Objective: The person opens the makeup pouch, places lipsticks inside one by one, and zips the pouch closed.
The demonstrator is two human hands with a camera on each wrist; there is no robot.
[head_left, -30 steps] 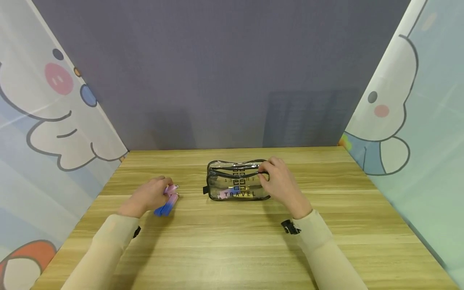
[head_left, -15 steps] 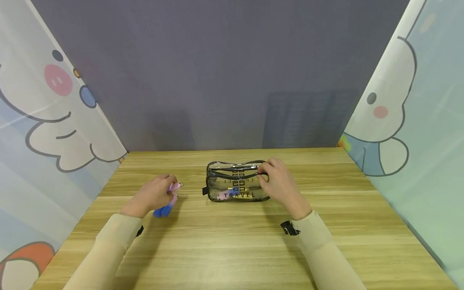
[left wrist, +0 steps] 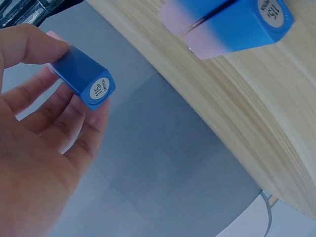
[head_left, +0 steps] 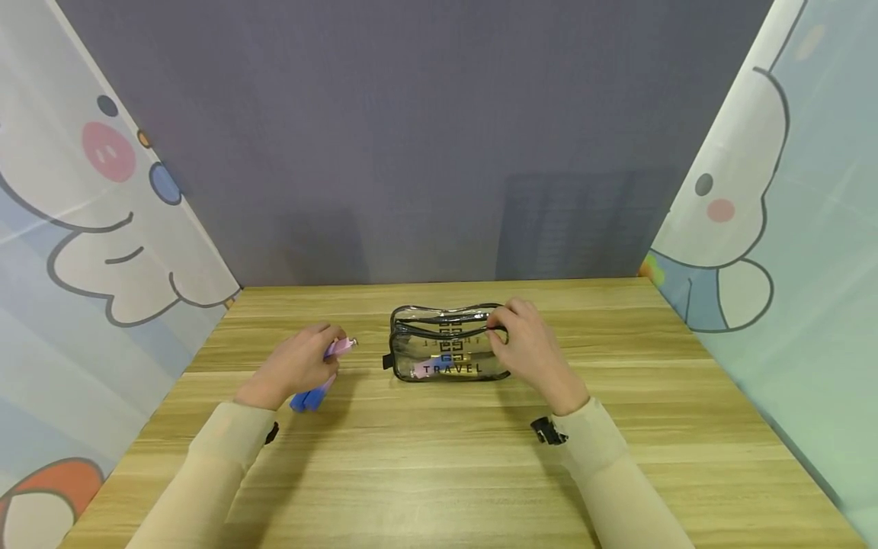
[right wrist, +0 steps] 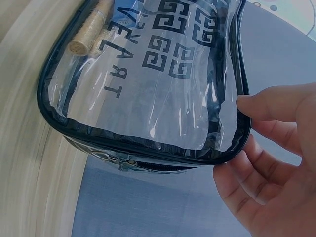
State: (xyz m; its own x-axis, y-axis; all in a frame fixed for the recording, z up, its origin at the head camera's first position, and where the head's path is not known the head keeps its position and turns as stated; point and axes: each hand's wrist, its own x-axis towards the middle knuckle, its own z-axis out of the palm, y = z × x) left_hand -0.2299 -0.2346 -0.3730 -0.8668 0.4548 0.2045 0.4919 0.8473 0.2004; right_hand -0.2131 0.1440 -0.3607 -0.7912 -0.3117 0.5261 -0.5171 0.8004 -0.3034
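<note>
One pink-and-blue tube [head_left: 425, 370] is already inside the clear pouch [right wrist: 148, 106] that the right fingers [right wrist: 276, 101] pinch, the left fingers [left wrist: 86, 138] clasp another tube [left wrist: 81, 71], and two tubes [head_left: 315, 399] remain on the bench [head_left: 411, 457].

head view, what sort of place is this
Probably a screened-off tabletop workspace: a wood-grain table, a plain grey backdrop behind it, and cartoon-printed curtains on both sides.

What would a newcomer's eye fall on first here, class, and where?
Probably the clear TRAVEL pouch, centred toward the far side of the wooden table, its corner pinched by the person's right grip. Next, the pink-and-blue tube in the left grip, close to two similar tubes lying on the table. Large white cartoon figures also stand out on the hangings at both sides.
</note>
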